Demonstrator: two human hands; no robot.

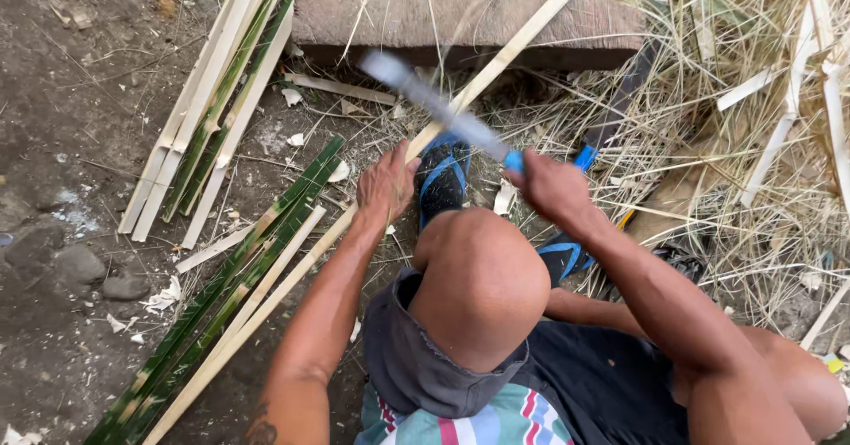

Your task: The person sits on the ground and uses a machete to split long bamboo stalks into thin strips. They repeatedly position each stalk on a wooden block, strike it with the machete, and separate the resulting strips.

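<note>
My left hand (386, 185) presses down on a long pale bamboo strip (518, 45) that runs diagonally from lower left up over a wooden block (460, 15). My right hand (551, 186) grips the blue handle of a long knife (434, 104); its blade is motion-blurred and angled up-left across the strip. My raised knee sits between my arms. My foot in a blue-strapped sandal (441, 178) rests beside the strip, under the blade.
A bundle of split bamboo strips (217, 100) lies at upper left and green-skinned strips (226, 290) at lower left on bare dirt. Dry straw and loose slats (770, 100) cover the right side. Stones (75, 263) and wood chips dot the ground.
</note>
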